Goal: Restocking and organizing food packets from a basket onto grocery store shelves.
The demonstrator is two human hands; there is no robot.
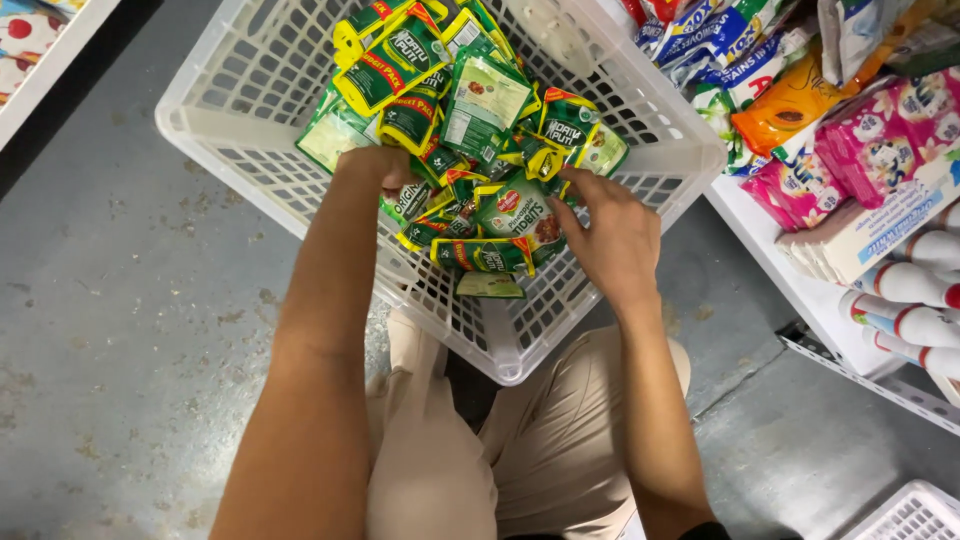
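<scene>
From the head camera, your left hand [385,170] is curled into the heap of small green and yellow sachets [470,130] and seems closed on a few of them, while your right hand [615,235] lies with loosely spread fingers against the near edge of the heap, gripping nothing that I can make out; the sachets look light, limp and slick, joined in strips, so pinch them by a sealed edge or lift a whole strip instead of squeezing the filled middle. They all lie in the white lattice basket [230,120] on the grey floor [120,320], piled toward its middle and far side, and the white shelf [790,290] to your right holds pink packets [870,140], orange and blue packs, and white bottles [910,300].
</scene>
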